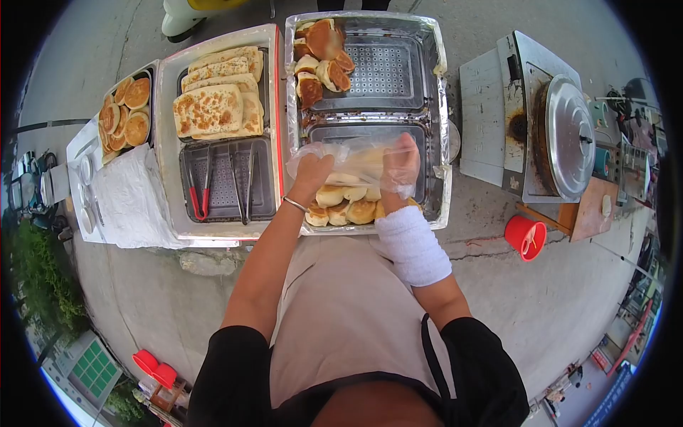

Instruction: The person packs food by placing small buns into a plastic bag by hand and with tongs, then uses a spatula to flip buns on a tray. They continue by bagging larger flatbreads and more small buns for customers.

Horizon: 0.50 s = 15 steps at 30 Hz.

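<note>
The left hand (313, 171) held one end of a thin, clear plastic bag (346, 162), and the right hand (400, 162) was at the other end, covered by the plastic. Small round buns (348, 211) sat in the box (442, 206) just below the hands. More browned buns (325, 53) were piled at the far end of that box. In the box beside it lay big flat breads (213, 110) and two pairs of tongs (205, 186). A big round lid (570, 135) stood off to the right.

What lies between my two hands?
In the head view, clear plastic stretches between your left hand and right hand, with breads beneath it.
</note>
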Available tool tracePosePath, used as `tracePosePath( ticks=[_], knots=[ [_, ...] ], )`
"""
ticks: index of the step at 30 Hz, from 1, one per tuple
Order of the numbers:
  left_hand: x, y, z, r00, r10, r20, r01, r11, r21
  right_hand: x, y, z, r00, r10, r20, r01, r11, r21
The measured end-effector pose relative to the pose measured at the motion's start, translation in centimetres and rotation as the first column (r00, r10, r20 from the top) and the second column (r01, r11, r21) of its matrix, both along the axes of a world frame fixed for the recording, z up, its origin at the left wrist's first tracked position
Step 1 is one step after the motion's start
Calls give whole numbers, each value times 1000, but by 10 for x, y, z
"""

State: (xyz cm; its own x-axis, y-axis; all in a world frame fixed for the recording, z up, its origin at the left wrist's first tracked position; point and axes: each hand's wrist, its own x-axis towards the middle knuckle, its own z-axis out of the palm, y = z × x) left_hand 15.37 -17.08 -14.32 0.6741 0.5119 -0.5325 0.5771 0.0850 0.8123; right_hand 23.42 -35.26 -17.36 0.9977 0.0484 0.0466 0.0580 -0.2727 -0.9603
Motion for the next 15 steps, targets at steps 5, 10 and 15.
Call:
tracePosePath(
  ticks=[5,10,15],
  knots=[
    [13,14,36,975,-152,-162,110,965,-239,13,-7,21,856,509,-88,-281,315,-906],
    [10,25,16,892,-394,-219,403,915,-6,21,-22,-42,668,508,-544,-739,372,-561],
    [0,13,-10,865,-397,-307,502,704,502,37,-1,-31,577,517,-633,-801,207,-562]
  ],
)
